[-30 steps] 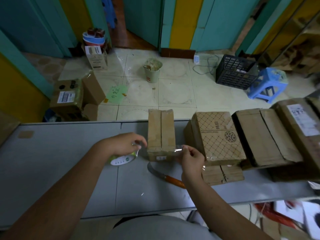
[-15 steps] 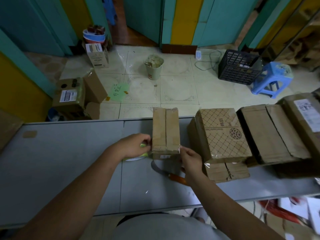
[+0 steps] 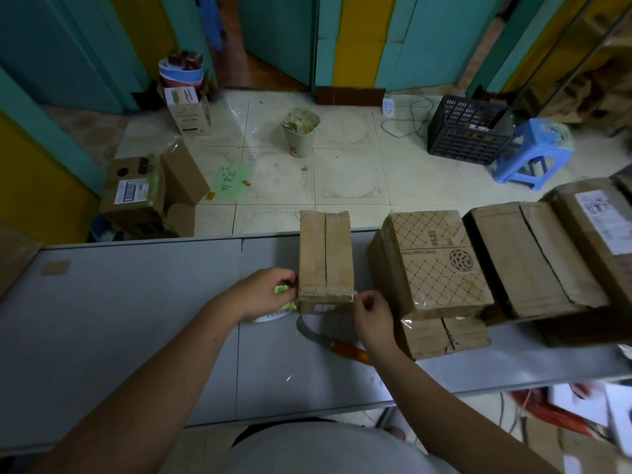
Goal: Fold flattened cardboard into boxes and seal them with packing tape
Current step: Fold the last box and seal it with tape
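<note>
Cardboard box (image 3: 325,258), small, sits at the table's far edge about midway along. Top flaps closed, seam running away from the person.

Left hand (image 3: 261,294): fingers curled round tape roll (image 3: 286,305), green and white, held against the box's near left corner.

Right hand (image 3: 372,314): thumb and fingers pinch clear tape (image 3: 352,296) at the box's near right corner. How far the strip runs across the box front is hard to tell.

Just nearer than the box, on the grey table (image 3: 102,336), lies a knife (image 3: 347,350) with an orange handle. Curved blade points toward the roll; handle partly hidden by the right wrist.

Right of the small box: patterned box (image 3: 434,265) stacked on a lower box (image 3: 444,335), then larger plain boxes (image 3: 533,258) toward the table's right end, one with a white label.

Beyond the far edge, on tiled floor: waste bin (image 3: 301,131), black crate (image 3: 468,135), blue stool (image 3: 533,148), green paper sheet (image 3: 232,181).
</note>
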Motion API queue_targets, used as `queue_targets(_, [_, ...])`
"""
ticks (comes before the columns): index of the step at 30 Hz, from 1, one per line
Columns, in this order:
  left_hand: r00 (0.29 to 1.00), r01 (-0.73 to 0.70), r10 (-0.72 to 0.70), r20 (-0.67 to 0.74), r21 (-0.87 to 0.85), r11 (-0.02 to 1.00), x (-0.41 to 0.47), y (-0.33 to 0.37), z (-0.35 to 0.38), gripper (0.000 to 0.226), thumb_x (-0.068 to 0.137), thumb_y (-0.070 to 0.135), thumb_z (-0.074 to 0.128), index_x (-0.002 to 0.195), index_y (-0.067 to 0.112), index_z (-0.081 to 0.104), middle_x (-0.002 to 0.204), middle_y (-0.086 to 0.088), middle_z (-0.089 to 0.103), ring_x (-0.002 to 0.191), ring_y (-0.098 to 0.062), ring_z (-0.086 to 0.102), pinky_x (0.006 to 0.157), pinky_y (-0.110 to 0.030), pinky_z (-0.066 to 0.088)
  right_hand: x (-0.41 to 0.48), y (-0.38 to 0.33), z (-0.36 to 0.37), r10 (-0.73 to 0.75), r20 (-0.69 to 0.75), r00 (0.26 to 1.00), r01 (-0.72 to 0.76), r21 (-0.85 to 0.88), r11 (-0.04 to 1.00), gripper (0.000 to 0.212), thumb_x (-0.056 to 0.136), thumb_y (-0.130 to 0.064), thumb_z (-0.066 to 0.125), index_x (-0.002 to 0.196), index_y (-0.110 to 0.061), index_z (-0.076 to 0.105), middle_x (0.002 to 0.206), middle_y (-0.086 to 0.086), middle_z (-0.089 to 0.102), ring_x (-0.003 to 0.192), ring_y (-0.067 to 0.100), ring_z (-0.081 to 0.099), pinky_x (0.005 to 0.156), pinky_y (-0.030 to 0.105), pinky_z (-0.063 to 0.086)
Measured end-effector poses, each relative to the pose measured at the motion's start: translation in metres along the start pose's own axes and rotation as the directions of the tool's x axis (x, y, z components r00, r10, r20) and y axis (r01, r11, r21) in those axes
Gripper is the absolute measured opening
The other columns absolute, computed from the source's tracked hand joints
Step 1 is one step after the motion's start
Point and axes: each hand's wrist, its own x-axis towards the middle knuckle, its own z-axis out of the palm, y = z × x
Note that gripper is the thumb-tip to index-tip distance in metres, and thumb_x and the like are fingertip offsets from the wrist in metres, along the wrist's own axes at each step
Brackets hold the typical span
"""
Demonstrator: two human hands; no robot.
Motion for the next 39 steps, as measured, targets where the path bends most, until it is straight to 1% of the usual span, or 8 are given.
queue_targets(6, [1.000,-0.011,0.011,0.003,-0.017,1.000,-0.001,0.003,0.005,0.016,0.106,0.037,0.061,0.117,0.032,0.070,0.120,0.013,0.073,0.111,-0.007,0.068,0.101,-0.046,0.057,-0.002,-0.009,0.007,-0.143,0.025,0.989,0.145,-0.162,0.976,0.007,0.106,-0.018,0.054,0.110,-0.022,0.057,0.103,-0.003,0.063,0.097,0.009,0.063,0.087,0.029,0.053])
queue_targets(11, [1.000,-0.009,0.011,0.028,-0.082,0.997,-0.007,0.002,0.010,0.019,0.106,0.038,0.061,0.123,0.037,0.070,0.121,0.020,0.073,0.112,-0.002,0.068,0.102,-0.040,0.057,0.010,-0.018,0.004,-0.157,0.075,0.985,0.160,-0.036,0.987,0.020,0.104,-0.007,0.055,0.103,-0.027,0.061,0.098,-0.006,0.068,0.090,0.003,0.064,0.073,0.018,0.048])
queue_targets(17, [0.995,0.060,-0.078,-0.059,-0.261,0.963,-0.022,0.008,0.034,0.019,0.106,0.042,0.059,0.123,0.037,0.066,0.117,0.022,0.070,0.109,0.001,0.066,0.088,-0.030,0.054,0.036,-0.029,0.008,-0.069,0.076,0.995,0.059,0.129,0.990,0.024,0.109,-0.014,0.047,0.104,-0.018,0.070,0.104,0.008,0.073,0.103,0.027,0.070,0.100,0.052,0.056])
queue_targets(22, [0.982,0.066,-0.122,-0.143,-0.347,0.936,-0.030,0.014,0.051,0.016,0.109,0.034,0.057,0.120,0.028,0.067,0.109,0.019,0.070,0.100,0.010,0.062,0.076,-0.018,0.045,0.027,-0.009,0.001,-0.097,0.162,0.982,0.117,-0.115,0.987,0.025,0.110,-0.023,0.046,0.121,-0.015,0.067,0.117,0.007,0.071,0.114,0.027,0.066,0.100,0.042,0.053])
queue_targets(27, [0.978,0.083,-0.153,-0.141,-0.408,0.909,-0.033,0.014,0.052,0.016,0.110,0.027,0.056,0.117,0.020,0.069,0.111,0.008,0.073,0.105,-0.006,0.068,0.082,-0.024,0.051,-0.008,0.028,-0.015,-0.167,0.532,0.830,0.531,-0.665,0.525,0.058,0.082,-0.068,0.068,0.122,-0.027,0.060,0.116,-0.002,0.057,0.107,0.019,0.053,0.086,0.035,0.045])
queue_targets(30, [0.978,0.103,-0.170,-0.123,-0.426,0.899,-0.034,0.014,0.051,0.015,0.107,0.016,0.059,0.117,0.013,0.070,0.114,-0.001,0.075,0.112,-0.016,0.069,0.095,-0.030,0.052,-0.014,0.036,-0.008,-0.135,0.586,0.799,0.582,-0.700,0.413,0.037,0.090,-0.043,0.071,0.121,-0.027,0.060,0.123,0.001,0.059,0.117,0.026,0.054,0.091,0.034,0.041])
queue_targets(35, [0.987,0.066,-0.122,-0.103,-0.430,0.900,-0.038,0.016,0.048,0.016,0.100,0.006,0.067,0.107,0.021,0.069,0.109,0.004,0.075,0.110,-0.010,0.070,0.096,-0.023,0.051,-0.018,0.035,-0.027,-0.158,0.632,0.759,0.595,-0.574,0.563,0.023,0.102,-0.027,0.063,0.123,-0.017,0.063,0.115,0.007,0.057,0.105,0.028,0.063,0.091,0.031,0.048])
queue_targets(39, [0.973,0.108,-0.194,-0.128,-0.490,0.865,-0.041,0.016,0.055,0.026,0.096,0.012,0.075,0.116,0.016,0.058,0.107,0.001,0.075,0.106,-0.011,0.071,0.092,-0.029,0.051,-0.045,0.025,-0.066,-0.315,0.550,0.774,0.590,-0.446,0.673,0.019,0.102,-0.028,0.062,0.121,-0.025,0.066,0.109,-0.007,0.056,0.089,0.008,0.064,0.081,0.028,0.054])
